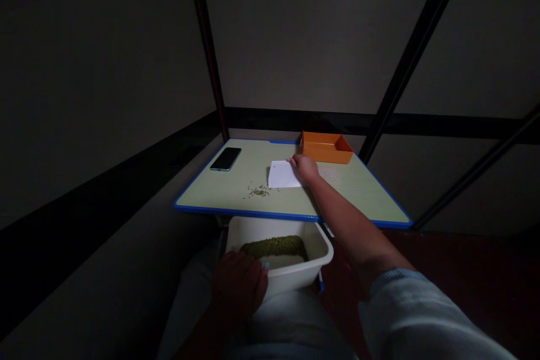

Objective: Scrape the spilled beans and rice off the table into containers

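Note:
My right hand [304, 169] reaches over the pale green table [236, 194] and grips the right edge of a white flat scraper card [282, 175]. A small scatter of green beans [258, 192] lies on the table just left and in front of the card. Below the table's front edge, on my lap, sits a white tub [323, 247] with a heap of green beans [274, 247] inside. My left hand [238, 284] is closed on the tub's near rim, holding it.
An orange tray [327, 148] stands at the table's far edge, behind my right hand. A dark phone [225, 158] lies at the far left corner. Dark metal frame bars and grey walls enclose the table.

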Demonstrator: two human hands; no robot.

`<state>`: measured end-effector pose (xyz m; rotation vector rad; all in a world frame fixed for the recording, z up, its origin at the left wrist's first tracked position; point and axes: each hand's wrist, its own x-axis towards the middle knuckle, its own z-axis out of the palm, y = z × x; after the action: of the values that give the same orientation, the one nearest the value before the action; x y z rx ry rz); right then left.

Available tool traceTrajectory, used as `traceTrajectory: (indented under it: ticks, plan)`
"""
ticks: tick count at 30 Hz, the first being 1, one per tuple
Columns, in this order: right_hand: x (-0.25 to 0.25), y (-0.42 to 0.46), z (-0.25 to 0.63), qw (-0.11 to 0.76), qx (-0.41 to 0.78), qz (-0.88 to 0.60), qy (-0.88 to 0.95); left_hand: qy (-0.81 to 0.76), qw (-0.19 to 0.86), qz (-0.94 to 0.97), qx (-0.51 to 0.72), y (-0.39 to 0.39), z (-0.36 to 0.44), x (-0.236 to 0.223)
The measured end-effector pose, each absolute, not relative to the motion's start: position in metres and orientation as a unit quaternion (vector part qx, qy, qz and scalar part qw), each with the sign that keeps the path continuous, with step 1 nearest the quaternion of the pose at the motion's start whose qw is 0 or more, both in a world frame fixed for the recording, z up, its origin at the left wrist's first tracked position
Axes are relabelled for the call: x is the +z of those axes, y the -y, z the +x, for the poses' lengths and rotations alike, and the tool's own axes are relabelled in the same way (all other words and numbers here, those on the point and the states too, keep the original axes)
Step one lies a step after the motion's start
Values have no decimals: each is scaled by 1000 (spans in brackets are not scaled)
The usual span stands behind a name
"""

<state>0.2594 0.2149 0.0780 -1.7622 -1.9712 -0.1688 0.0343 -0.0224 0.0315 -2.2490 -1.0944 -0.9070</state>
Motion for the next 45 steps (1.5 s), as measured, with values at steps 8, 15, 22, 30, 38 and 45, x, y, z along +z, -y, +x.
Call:
traceTrajectory:
  ticks: [8,15,22,30,38,45]
  plan:
    - [81,-211,256,243,-59,-631,735,411,233,-824,-312,23,34,31]
    - [81,-211,256,242,-53,-619,745,404,226,-825,-324,23,35,32]
    - [79,-208,258,245,-57,-623,741,403,224,-831,-312,24,34,29]
    - [77,-206,261,246,-50,-619,744,415,218,-833,-294,27,35,28]
    - [80,-205,258,218,-71,-624,748,411,210,-834,-302,24,34,25]
    - [80,-203,254,215,-56,-625,748,406,219,-830,-315,26,35,25]
